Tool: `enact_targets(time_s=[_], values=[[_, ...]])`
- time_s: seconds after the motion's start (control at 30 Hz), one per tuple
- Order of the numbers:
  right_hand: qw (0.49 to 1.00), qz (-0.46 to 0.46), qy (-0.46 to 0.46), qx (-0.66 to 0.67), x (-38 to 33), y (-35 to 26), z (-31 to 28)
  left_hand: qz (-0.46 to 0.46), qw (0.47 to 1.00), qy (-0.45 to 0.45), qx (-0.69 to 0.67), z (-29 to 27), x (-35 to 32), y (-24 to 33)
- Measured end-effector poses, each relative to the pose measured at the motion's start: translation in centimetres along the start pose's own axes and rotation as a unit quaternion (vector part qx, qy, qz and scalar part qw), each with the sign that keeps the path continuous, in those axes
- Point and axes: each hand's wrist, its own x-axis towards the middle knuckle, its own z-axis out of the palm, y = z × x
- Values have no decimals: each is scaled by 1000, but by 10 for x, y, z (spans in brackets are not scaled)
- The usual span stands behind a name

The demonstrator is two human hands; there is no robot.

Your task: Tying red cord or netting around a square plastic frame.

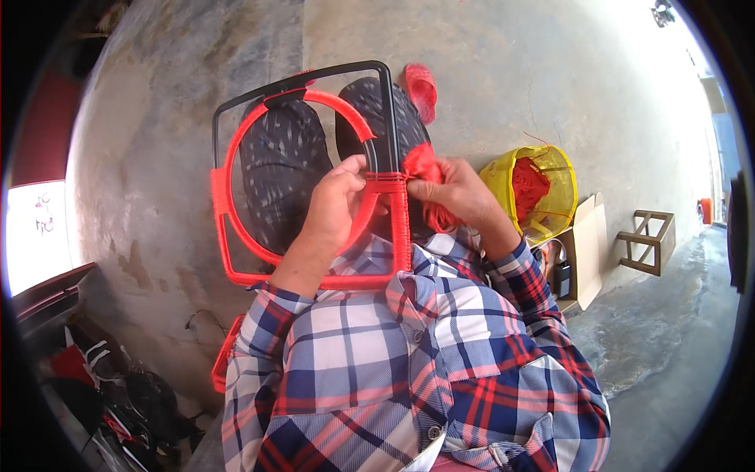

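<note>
A black rectangular frame with a round ring inside it rests on my lap. Red cord is wound over the lower and side bars and most of the ring; the top bar and upper right side show bare black. My left hand is closed on the frame where the ring meets the right bar, its fingers partly hidden behind. Just outside that bar, my right hand pinches a loose bundle of red cord. Several strands cross the bar between the two hands.
At my right stands a yellow mesh basket with more red cord inside. Beside it are an open cardboard box and a small wooden stool. A red slipper lies ahead on the concrete floor. Dark clutter fills the lower left.
</note>
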Motion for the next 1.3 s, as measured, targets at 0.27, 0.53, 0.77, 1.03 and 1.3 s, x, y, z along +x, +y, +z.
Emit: enact_targets(time_s=[0.27,0.53,0.77,1.03,1.3], values=[[990,0,97,99,-15,7,-11,-52,999,16,-2,-13,1,-3],[989,-9,91,117,-39,15,-6,-66,996,47,-23,-8,-2,-3],[984,48,113,132,-29,29,-47,-67,997,37,31,-10,6,6],[824,30,447,348,-41,48,-151,-68,996,-13,52,-22,-10,20],[964,-134,226,30,14,-17,-48,-88,993,38,74,-14,1,4]])
